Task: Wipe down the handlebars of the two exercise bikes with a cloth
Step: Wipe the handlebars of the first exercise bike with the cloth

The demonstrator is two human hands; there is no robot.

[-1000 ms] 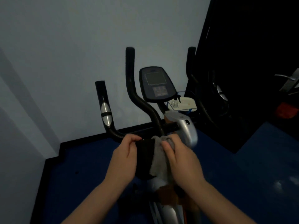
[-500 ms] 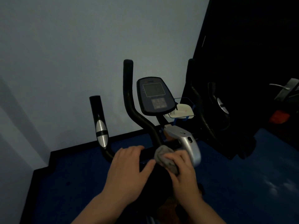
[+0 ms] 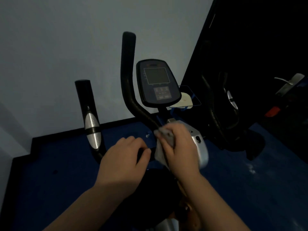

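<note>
An exercise bike stands right in front of me with black handlebars (image 3: 129, 80) and a dark console (image 3: 157, 83). The outer left grip (image 3: 88, 112) carries silver sensor pads. My right hand (image 3: 180, 145) is shut on a grey cloth (image 3: 160, 152) and presses it against the base of the inner left bar, by the silver stem cover (image 3: 200, 147). My left hand (image 3: 124, 161) grasps the low horizontal part of the handlebar just left of the cloth. The right-side bars (image 3: 215, 114) are dim against the dark background.
A pale wall rises behind the bike, with a black skirting above blue floor (image 3: 50, 172). A small wire rack holding a white object (image 3: 185, 100) sits behind the console. To the right is a dark area with a metal lever handle (image 3: 286, 82) and a red part (image 3: 272, 111).
My right hand moved the cloth from the low crossbar up to the base of the inner left bar. My left hand shifted its hold on the crossbar. The view tilted down.
</note>
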